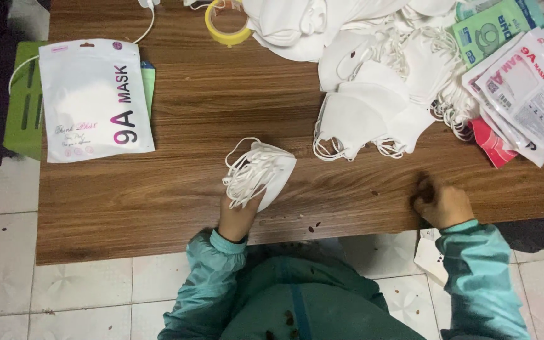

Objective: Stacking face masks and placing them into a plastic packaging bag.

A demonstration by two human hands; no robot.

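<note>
My left hand (237, 217) holds a small stack of white face masks (260, 173) just above the near part of the wooden table (177, 119), ear loops hanging over my fingers. My right hand (442, 203) rests on the table's front edge at the right, fingers curled, with nothing visible in it. Both arms wear teal sleeves. A big loose pile of white masks (373, 94) lies at the back right, a short way beyond the held stack.
A white mask pouch (92, 97) lies at the table's left end over a green item. Several printed mask packets (524, 82) sit at the far right. A yellow tape roll (228, 25) stands at the back. Tiled floor surrounds the table.
</note>
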